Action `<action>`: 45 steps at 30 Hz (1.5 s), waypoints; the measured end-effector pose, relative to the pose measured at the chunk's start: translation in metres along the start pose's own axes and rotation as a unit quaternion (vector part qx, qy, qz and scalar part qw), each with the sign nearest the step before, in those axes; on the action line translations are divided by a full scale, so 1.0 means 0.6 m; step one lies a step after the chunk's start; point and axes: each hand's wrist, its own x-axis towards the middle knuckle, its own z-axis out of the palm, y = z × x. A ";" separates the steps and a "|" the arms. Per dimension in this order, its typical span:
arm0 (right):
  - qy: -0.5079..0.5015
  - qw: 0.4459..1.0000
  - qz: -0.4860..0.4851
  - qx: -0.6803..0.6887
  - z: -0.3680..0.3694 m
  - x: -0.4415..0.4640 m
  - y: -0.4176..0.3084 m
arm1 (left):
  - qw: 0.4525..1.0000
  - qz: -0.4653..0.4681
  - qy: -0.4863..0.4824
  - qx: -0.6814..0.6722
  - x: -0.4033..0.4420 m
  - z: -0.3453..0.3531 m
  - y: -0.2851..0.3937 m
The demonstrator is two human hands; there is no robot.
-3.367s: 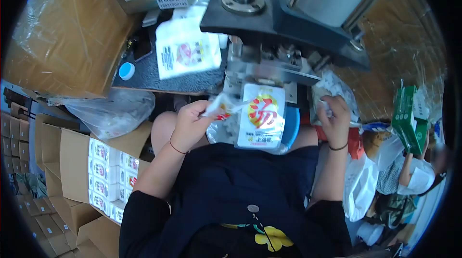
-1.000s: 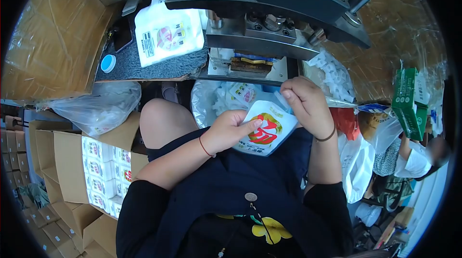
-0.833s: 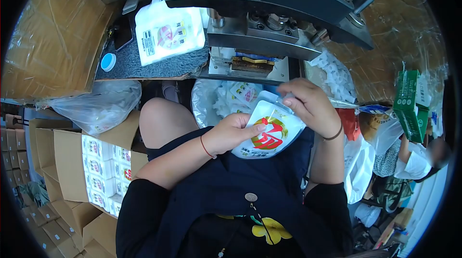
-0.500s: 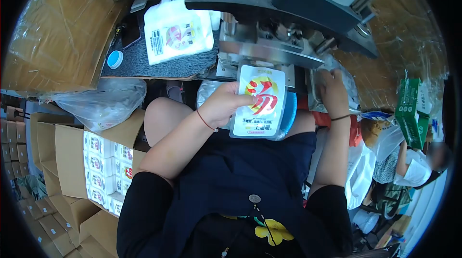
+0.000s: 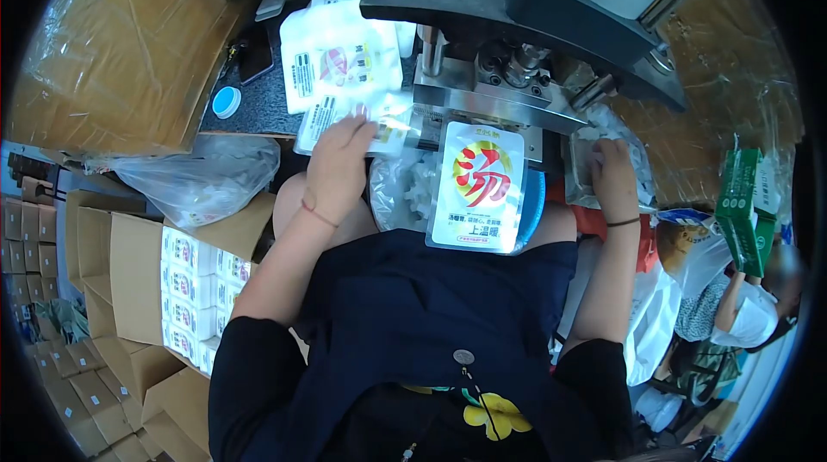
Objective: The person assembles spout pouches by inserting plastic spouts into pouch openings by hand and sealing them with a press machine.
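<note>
Front pouch (image 5: 481, 191), white with a big red character, is upright at the press (image 5: 508, 111), top end just below the metal bar, body in front of the blue tub (image 5: 534, 208). Change: left hand (image 5: 340, 161) was on it half a second ago, now off. Neither hand touches it; whatever supports it is hidden from here. Second pouch (image 5: 317, 120) now shows at the edge of the surface (image 5: 269, 120), left fingers over it. Motion blur, so can't tell a grip from a light touch. My read: two pouches in play, one at the press, one under the left hand. Right hand (image 5: 613, 173) has bent fingers at the clear tray (image 5: 581, 195); can't tell if it holds anything. White scraps (image 5: 633, 136) lie just beyond. Farther out: pouch pile (image 5: 340, 53), blue cap (image 5: 226, 102), carton of packed pouches (image 5: 185, 285).
</note>
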 end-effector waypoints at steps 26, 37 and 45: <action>-0.117 0.936 -0.184 0.276 -0.071 -0.032 -0.191 | 0.586 -0.236 -0.304 -0.713 -0.045 0.013 0.218; 0.010 0.990 0.067 -0.127 -0.057 -0.024 -0.018 | 0.488 -0.312 -0.258 -0.774 -0.007 0.035 0.195; -0.006 0.991 0.074 -0.115 -0.020 -0.015 -0.016 | 0.561 -0.315 -0.157 -0.749 0.045 0.064 0.175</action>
